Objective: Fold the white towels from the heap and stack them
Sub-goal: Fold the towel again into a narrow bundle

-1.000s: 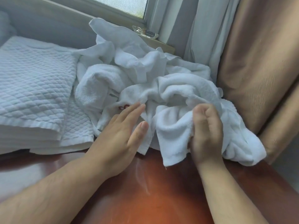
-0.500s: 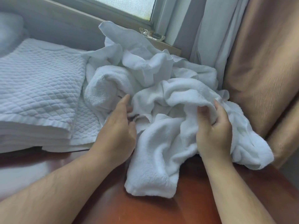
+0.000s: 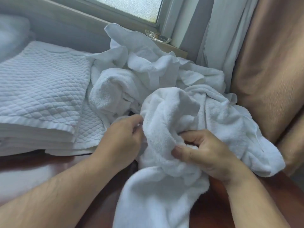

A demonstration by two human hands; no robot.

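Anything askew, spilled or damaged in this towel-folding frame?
Only this: under the stack of folded white quilted towels, the bottom quilted layer juts out toward the crumpled white towel heap, misaligned with the edges above. Nothing spilled or damaged.

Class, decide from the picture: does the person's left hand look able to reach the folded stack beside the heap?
Probably yes. The folded stack lies close beside the left hand with nothing between them, though that hand pinches the towel and would have to let go first.
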